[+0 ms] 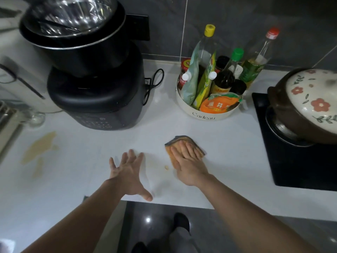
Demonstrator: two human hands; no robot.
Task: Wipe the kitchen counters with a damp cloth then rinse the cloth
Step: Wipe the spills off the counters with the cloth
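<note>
Right hand: we see our right hand flat, fingers straight and together, pressing on the orange square cloth with a dark edge.
Cloth: it lies on the white kitchen counter, in front of the round white tray of sauce bottles (not touching it).
Left hand: our left hand is over the counter, fingers spread, holding nothing.
Stain: a pale brown smear lies near the black blender.

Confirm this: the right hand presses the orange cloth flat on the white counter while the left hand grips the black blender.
Wrong on the left hand: the head view shows it spread open over the white counter, apart from the black blender. The right hand does press the orange cloth flat.
</note>
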